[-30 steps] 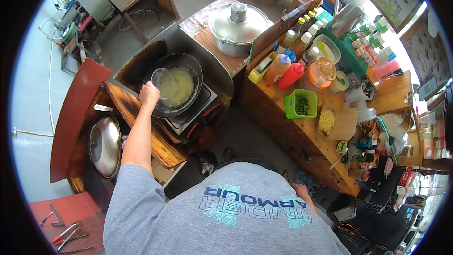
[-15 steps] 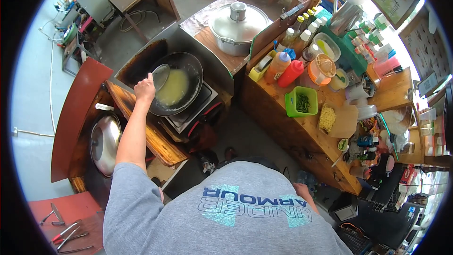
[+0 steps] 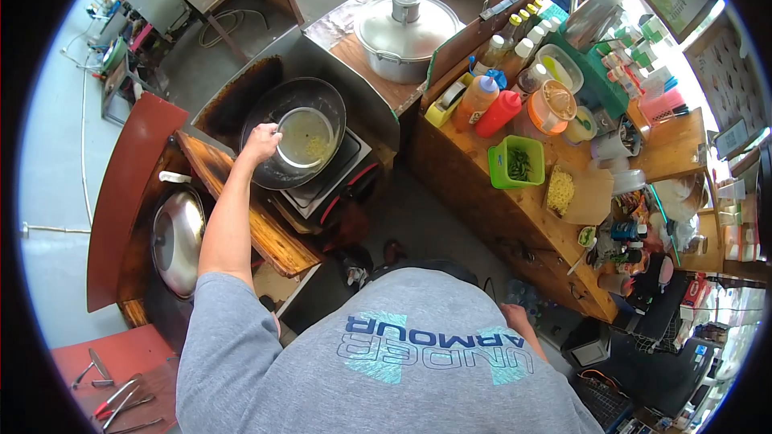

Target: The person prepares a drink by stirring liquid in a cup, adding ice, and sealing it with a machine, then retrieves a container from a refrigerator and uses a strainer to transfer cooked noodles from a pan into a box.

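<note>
My left hand (image 3: 262, 143) is closed around the handle of a round strainer (image 3: 291, 161), held over the dark wok (image 3: 273, 98). The strainer's pale rim faces up, and small yellow bits (image 3: 318, 147) show within its circle. Under the wok is a stove (image 3: 318, 190) with a silvery top. My right hand (image 3: 515, 317) hangs low at my right side, partly behind my shirt, with its fingers hidden.
A lidded aluminium pot (image 3: 402, 40) stands beyond the wok. On the wooden counter (image 3: 450, 161) at right are sauce bottles (image 3: 498, 112), a green container of green chillies (image 3: 515, 162) and yellow noodles (image 3: 560, 190). A metal lid (image 3: 177, 241) sits left, tongs (image 3: 121, 402) lower left.
My left hand has moved slightly right and down. The strainer has turned from tilted at the wok's left side to face up over its middle, now with yellow bits showing.
</note>
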Tool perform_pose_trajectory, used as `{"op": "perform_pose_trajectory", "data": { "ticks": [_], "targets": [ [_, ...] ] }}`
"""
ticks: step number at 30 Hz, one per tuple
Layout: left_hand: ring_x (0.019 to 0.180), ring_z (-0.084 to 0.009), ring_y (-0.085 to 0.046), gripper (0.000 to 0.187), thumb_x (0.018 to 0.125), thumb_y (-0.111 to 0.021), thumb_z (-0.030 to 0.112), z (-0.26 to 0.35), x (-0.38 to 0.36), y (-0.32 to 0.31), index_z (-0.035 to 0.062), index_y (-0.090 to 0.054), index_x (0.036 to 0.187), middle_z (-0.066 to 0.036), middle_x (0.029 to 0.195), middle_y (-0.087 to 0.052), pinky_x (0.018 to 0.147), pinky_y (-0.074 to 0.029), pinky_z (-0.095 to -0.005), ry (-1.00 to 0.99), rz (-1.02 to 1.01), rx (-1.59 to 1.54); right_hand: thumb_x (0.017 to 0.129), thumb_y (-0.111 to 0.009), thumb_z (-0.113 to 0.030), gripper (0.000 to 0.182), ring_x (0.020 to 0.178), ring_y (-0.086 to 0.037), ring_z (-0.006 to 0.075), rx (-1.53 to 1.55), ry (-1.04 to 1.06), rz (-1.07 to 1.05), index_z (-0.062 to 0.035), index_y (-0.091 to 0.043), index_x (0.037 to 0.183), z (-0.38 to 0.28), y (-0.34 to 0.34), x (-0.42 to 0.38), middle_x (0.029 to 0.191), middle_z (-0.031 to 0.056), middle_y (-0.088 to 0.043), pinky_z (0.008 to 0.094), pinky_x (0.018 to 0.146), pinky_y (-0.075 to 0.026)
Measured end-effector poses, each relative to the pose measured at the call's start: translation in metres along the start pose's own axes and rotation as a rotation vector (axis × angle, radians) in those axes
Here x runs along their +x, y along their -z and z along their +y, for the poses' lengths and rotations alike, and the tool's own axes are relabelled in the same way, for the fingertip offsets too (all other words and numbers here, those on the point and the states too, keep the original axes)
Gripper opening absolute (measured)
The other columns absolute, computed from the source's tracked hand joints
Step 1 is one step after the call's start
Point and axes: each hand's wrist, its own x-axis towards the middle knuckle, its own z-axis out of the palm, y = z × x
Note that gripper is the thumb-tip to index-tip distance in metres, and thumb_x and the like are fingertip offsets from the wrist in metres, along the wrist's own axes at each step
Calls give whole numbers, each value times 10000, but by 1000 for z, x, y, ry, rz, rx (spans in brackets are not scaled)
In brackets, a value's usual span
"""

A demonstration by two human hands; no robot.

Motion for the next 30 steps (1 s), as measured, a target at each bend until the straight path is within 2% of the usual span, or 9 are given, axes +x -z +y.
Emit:
{"op": "perform_pose_trajectory", "data": {
  "ticks": [1,4,11,13,14,16,17,19,30],
  "targets": [
    [713,-257,-708,220,906,-595,157,-3,2,-1,3,-714,1010,-180,796,-710,683,-549,-392,12,-36,-63,956,-665,-331,351,945,-673,259,-68,39,-4,-30,-692,1135,-13,-2,-16,1096,95,-702,435,793,-592],
    [650,-185,-686,204,909,-599,130,6,-3,2,-15,-708,1002,-135,743,-701,621,-542,-355,-33,-5,-57,955,-666,-331,349,941,-675,261,-139,87,-14,-29,-695,1128,-19,-6,-24,1096,95,-705,436,800,-591],
    [659,-177,-686,199,910,-595,128,4,-10,0,-14,-685,1016,-133,754,-700,632,-551,-357,1,5,-105,951,-668,-318,325,922,-680,252,-34,36,-10,-37,-700,1112,-10,-7,-7,1065,93,-705,436,804,-588],
    [676,-279,-697,193,918,-582,153,7,-13,1,-6,-676,973,-175,784,-706,681,-565,-391,-50,81,-49,952,-667,-317,321,916,-680,249,-17,30,-6,-38,-702,1107,-8,-4,-1,1059,89,-705,432,797,-588],
    [676,-279,-697,193,918,-582,153,12,-17,4,-6,-676,973,-175,784,-706,681,-565,-391,-48,84,-50,952,-667,-316,317,910,-679,246,1,21,-4,-40,-703,1102,-8,-4,0,1053,86,-704,429,790,-589],
    [880,-429,-685,230,923,-563,229,28,-26,11,24,-662,956,-242,892,-705,803,-558,-489,-191,149,273,952,-666,-319,319,903,-678,244,-17,34,-11,-40,-703,1101,-8,0,4,1049,83,-704,424,786,-589],
    [880,-429,-685,230,923,-563,229,41,-31,14,24,-662,956,-242,892,-705,803,-558,-489,-185,152,274,953,-665,-322,321,896,-677,243,-31,45,-18,-39,-703,1100,-6,1,7,1045,80,-703,420,781,-588],
    [944,-449,-679,227,952,-548,253,62,-37,17,64,-651,1023,-257,964,-703,849,-545,-535,115,175,315,952,-666,-324,327,895,-677,242,-33,49,-32,-39,-701,1108,-3,4,14,1049,79,-703,418,780,-588],
    [956,-473,-668,235,963,-526,266,84,-47,15,94,-646,1070,-265,991,-700,854,-535,-568,144,178,303,951,-668,-336,355,911,-673,238,8,12,-44,-39,-692,1144,-1,14,27,1092,84,-707,421,783,-589]
  ]
}}
